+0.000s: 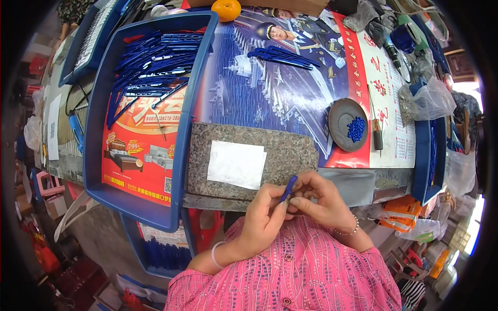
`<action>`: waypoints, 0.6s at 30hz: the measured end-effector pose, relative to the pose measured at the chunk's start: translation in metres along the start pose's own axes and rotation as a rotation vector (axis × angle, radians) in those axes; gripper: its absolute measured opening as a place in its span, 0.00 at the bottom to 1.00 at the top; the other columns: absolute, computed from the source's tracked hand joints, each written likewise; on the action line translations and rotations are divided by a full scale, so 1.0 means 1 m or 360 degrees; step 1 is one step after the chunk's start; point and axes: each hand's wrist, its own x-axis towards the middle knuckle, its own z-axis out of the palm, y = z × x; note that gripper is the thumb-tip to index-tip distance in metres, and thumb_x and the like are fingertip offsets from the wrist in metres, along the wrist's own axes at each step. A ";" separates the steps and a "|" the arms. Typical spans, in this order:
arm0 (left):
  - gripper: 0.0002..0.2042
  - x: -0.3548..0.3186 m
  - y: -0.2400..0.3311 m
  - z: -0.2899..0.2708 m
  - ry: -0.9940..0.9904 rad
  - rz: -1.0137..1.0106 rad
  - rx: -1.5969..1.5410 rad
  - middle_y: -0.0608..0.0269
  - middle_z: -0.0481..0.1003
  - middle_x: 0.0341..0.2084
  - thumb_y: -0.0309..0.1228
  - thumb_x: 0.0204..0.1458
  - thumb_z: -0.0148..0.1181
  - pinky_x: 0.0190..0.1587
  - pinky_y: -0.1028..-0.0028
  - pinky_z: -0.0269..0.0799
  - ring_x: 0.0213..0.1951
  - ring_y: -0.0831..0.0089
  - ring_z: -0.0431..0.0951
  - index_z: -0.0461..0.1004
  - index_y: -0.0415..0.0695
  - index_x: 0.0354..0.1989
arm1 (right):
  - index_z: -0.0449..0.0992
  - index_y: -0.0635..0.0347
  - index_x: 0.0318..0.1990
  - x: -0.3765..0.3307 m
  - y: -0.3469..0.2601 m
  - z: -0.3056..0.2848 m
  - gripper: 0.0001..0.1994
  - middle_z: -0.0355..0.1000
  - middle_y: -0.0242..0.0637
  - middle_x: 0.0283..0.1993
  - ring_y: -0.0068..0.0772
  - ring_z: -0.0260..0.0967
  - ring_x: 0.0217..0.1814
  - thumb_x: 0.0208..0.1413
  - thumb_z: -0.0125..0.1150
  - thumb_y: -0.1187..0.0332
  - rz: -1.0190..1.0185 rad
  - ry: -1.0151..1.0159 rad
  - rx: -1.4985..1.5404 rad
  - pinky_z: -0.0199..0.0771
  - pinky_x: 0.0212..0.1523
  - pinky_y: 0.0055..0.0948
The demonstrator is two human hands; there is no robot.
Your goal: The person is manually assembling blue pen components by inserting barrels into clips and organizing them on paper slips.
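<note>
Head view: the left hand's (265, 211) grip is clamped on a slim dark-blue piece (288, 188), pinched between thumb and fingers and tilted with its upper end toward the right. The right hand (326, 203) is just beside it, fingers curled in and thumb near the piece's lower end — whether its grip is closed on anything, I cannot tell. Both hands are in front of the person's pink patterned shirt (290, 264), at the near edge of the bench (207, 201). A pale band circles the left wrist, a beaded bracelet (356, 226) the right.

Just beyond the hands, white paper (236, 165) lies on a speckled stone slab (290, 155). Past the slab is a glossy poster (218, 93), with a loose bundle of blue sticks (285, 56) near its far side. To the right, a round brown dish (340, 122) holds a heap of small blue parts (356, 128); a screwdriver (377, 137) lies beside it. To the left stands a large blue tray (181, 176) — red printed sheet (122, 179) on its bottom, many blue sticks piled toward its far end. An orange fruit (226, 9) sits by the tray's far corner.
</note>
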 end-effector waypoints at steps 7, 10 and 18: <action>0.10 -0.001 -0.003 0.000 -0.0024 0.0115 0.0124 0.56 0.66 0.41 0.18 0.57 0.42 0.38 0.78 0.76 0.38 0.75 0.75 0.59 0.36 0.47 | 0.67 0.64 0.39 0.001 0.009 0.000 0.13 0.66 0.28 0.30 0.12 0.62 0.28 0.49 0.64 0.73 0.0002 0.0075 0.0175 0.65 0.25 0.16; 0.09 -0.001 -0.001 0.001 -0.0053 0.0128 0.0165 0.56 0.65 0.40 0.17 0.57 0.42 0.36 0.79 0.76 0.35 0.75 0.76 0.60 0.35 0.46 | 0.64 0.65 0.43 0.001 0.009 -0.004 0.15 0.66 0.32 0.37 0.16 0.66 0.34 0.50 0.63 0.76 0.0053 0.0018 0.0248 0.68 0.34 0.17; 0.09 0.000 -0.001 0.002 0.0061 0.0366 0.0439 0.55 0.66 0.38 0.15 0.54 0.45 0.32 0.80 0.74 0.31 0.75 0.76 0.62 0.34 0.44 | 0.69 0.64 0.35 -0.005 -0.004 0.001 0.12 0.69 0.36 0.29 0.23 0.69 0.26 0.45 0.66 0.73 -0.0361 0.0186 -0.0756 0.69 0.26 0.19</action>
